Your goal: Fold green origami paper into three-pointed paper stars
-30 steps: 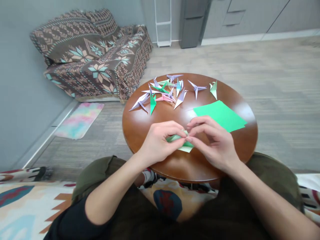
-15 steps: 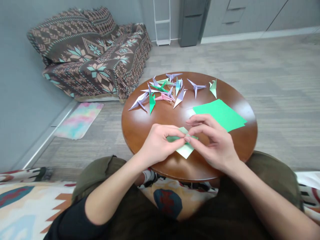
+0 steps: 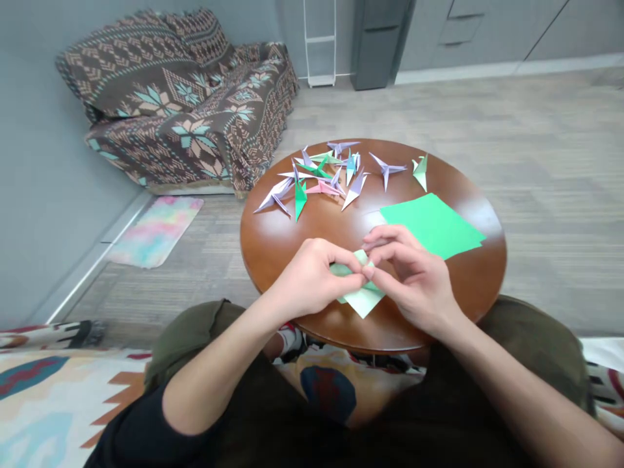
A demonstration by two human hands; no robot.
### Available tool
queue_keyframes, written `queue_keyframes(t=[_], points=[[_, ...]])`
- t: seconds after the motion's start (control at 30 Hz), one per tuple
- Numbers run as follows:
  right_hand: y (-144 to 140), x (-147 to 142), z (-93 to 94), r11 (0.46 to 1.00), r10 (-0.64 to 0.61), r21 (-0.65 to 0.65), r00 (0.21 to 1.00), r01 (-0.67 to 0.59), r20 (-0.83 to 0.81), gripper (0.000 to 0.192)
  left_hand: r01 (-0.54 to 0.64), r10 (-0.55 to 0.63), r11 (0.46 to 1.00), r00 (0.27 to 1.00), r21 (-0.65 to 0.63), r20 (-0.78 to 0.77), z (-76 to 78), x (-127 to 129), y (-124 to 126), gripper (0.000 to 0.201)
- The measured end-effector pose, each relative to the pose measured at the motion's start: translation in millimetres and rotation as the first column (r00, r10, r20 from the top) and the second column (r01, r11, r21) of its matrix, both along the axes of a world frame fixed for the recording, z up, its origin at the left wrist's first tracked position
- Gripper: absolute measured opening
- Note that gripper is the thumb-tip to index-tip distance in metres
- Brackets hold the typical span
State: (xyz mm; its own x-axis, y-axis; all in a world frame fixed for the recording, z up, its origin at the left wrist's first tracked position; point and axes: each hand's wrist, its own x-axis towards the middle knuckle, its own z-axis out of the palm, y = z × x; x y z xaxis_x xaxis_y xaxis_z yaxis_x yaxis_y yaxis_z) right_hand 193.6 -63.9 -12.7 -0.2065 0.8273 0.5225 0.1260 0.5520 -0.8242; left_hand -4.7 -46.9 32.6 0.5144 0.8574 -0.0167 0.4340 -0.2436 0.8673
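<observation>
Both hands meet over the near edge of the round, glossy wooden table [image 3: 273,240], pinching a pale green folded paper piece [image 3: 361,300]. It's matte and creased, with one pointed corner aimed back at the person. The left hand [image 3: 312,276] curls in with knuckles up; the right hand [image 3: 414,279] arches over, fingertips pressing the fold. Flat green sheets [image 3: 431,224] sit just beyond, and spiky paper cranes [image 3: 322,175] cluster at the far side.

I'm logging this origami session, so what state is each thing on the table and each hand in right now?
Pale green paper: partly folded, held over the table edge.
Left hand: pinching the paper.
Right hand: pinching the paper.
Green sheets: flat, unfolded, stacked.
Folded cranes: finished, clustered at the far side.
Round table: bears all of it.
</observation>
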Motion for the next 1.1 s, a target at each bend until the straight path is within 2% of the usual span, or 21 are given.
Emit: queue_keyframes(t=[0.17, 0.27, 0.33, 0.4, 0.5, 0.57, 0.67, 0.83, 0.97, 1.1], points=[[-3, -7, -3.3, 0.990, -0.001, -0.143, 0.997, -0.010, -0.076, 0.009, 0.013, -0.014, 1.000, 0.998, -0.006, -0.065, 7.5, -5, 0, 0.020], [0, -5, 0.8, 0.977, -0.031, -0.212, 0.981, -0.010, -0.191, 0.009, 0.055, -0.062, 0.996, 0.992, -0.073, -0.109, 7.4, -7, -1, 0.019], [6, 1, 5.8, 0.975, -0.121, -0.211, 0.960, 0.067, -0.253, 0.009, 0.091, -0.105, 0.989, 0.987, -0.115, -0.125, 5.2, -9, -1, 0.018], [11, 8, 10.9, 0.975, -0.211, -0.100, 0.962, 0.196, -0.174, 0.008, 0.092, -0.108, 0.989, 0.986, -0.118, -0.129, 3.3, -10, 0, 0.018], [13, 16, 15.8, 0.996, -0.083, -0.019, 0.995, 0.084, 0.053, 0.003, 0.066, -0.080, 0.991, 0.989, -0.116, -0.125, 2.9, -11, 1, 0.018], [11, 16, 16.8, 0.999, 0.051, -0.029, 0.982, -0.046, 0.181, 0.004, 0.068, -0.083, 0.991, 0.989, -0.120, -0.121, 3.6, -11, 2, 0.018], [6, 15, 16.6, 0.987, 0.159, -0.056, 0.942, -0.149, 0.294, 0.006, 0.094, -0.111, 0.989, 0.984, -0.118, -0.138, 3.1, -10, 2, 0.020], [4, 13, 15.5, 0.967, 0.254, -0.098, 0.894, -0.235, 0.368, 0.014, 0.138, -0.157, 0.984, 0.972, -0.116, -0.177, 0.0, -9, 2, 0.021], [3, 10, 15.8, 0.960, 0.279, -0.107, 0.880, -0.258, 0.384, 0.021, 0.167, -0.191, 0.976, 0.964, -0.139, -0.184, 0.7, -6, 1, 0.017], [1, 8, 17.5, 0.958, 0.286, -0.106, 0.871, -0.266, 0.400, 0.020, 0.176, -0.201, 0.974, 0.963, -0.143, -0.179, 0.3, -5, 1, 0.016]])
